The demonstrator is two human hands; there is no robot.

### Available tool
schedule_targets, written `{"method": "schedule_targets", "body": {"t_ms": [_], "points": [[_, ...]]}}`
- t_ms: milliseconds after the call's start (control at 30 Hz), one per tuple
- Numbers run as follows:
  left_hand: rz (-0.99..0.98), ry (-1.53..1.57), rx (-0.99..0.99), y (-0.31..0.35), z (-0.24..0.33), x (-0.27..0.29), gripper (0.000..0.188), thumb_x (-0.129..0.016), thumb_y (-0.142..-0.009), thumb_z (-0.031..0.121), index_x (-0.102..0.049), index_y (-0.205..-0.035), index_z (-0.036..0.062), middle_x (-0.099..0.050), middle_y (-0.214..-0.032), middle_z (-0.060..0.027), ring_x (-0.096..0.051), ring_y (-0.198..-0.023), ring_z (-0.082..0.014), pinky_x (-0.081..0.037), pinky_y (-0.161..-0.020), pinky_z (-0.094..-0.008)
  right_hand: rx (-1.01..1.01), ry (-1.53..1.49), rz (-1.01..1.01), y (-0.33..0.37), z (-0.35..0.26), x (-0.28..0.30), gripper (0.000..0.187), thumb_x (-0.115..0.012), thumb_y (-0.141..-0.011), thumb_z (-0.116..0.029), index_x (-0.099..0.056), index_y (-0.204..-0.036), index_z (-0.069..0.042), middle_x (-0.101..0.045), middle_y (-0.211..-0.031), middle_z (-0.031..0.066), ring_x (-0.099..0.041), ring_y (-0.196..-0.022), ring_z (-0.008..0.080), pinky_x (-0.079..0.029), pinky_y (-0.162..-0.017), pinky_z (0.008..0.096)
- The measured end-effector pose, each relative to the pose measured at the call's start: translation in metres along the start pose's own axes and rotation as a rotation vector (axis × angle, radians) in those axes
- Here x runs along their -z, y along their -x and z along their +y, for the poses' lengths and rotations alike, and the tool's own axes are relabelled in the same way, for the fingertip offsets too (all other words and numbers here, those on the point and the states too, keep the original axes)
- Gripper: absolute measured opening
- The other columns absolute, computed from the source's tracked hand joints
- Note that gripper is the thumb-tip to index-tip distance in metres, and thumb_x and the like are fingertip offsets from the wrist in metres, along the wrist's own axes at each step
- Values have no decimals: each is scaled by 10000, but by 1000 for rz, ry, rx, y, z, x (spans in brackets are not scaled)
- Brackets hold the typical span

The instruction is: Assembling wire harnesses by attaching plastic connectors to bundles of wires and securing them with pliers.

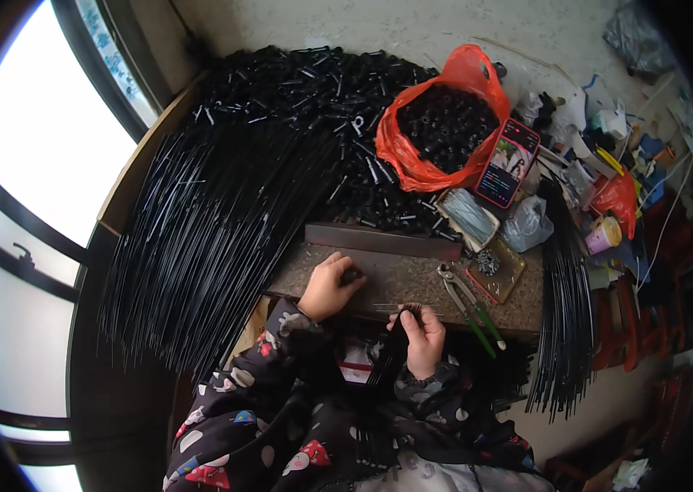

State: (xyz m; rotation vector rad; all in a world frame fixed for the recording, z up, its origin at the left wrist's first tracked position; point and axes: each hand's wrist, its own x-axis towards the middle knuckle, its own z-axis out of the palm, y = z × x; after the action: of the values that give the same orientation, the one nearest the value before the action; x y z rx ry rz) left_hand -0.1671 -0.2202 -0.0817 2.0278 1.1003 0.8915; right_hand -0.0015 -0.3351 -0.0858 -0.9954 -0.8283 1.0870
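Many black rods (215,246) | pliers (480,311) near right hand (422,334) | red bag (424,177) beyond

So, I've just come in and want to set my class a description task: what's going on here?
A person is working at a speckled brown worktop. The left hand has its fingers around a small dark piece; the right hand pinches some thin, straight strands. Metal pliers with green handles lie to its right. Beyond, an open red plastic bag holds small black parts; long black rods are massed at the left.

Workshop: pliers (479,309), heaped black parts (305,86)
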Motion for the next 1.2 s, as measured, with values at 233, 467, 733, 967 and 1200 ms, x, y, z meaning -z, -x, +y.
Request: {"method": "schedule_targets", "body": {"t_ms": [233,467,733,967,1200], "points": [[121,952,-95,4,62,-11,113,-512,-904,102,-501,-807,46,-488,-1005,-46,-494,-869,-128,-394,-786,-265,135,321,-70,13,6,-13,112,-553,-887,-66,-576,-959,17,-612,-815,29,-560,-718,98,-446,-691,229],[169,1209,184,21,62,17,113,-546,-902,148,-463,-919,72,-544,-845,-62,-493,-615,-105,-407,-554,-226,74,318,-124,21,0,-14,120,-555,-890,-83,-573,-961,13,-594,-826,16,-537,-741,87,-434,-685,222],[-275,1647,521,82,20,4,249,-569,-822,-47,-549,-1070,-60,-633,-935,-128,-643,-822,-175,-538,-758,-248,-7,-124,2,29,-2,-32,97,-528,-902,-96,-513,-956,-17,-543,-832,34,-517,-708,117,-436,-623,251],[-245,1605,538,69,33,3,253,-577,-827,-29,-545,-1076,-62,-628,-944,-140,-636,-819,-175,-532,-757,-247,9,-142,23,37,-6,-43,177,-591,-873,-79,-467,-986,-22,-548,-852,32,-531,-728,85,-450,-675,215],[-281,1570,395,65,35,3,213,-611,-808,-35,-566,-1016,-37,-632,-914,-125,-635,-823,-201,-542,-701,-320,-13,-148,-10,34,-2,-40,169,-587,-865,-55,-474,-988,-31,-543,-848,31,-529,-716,107,-459,-637,241]]}}
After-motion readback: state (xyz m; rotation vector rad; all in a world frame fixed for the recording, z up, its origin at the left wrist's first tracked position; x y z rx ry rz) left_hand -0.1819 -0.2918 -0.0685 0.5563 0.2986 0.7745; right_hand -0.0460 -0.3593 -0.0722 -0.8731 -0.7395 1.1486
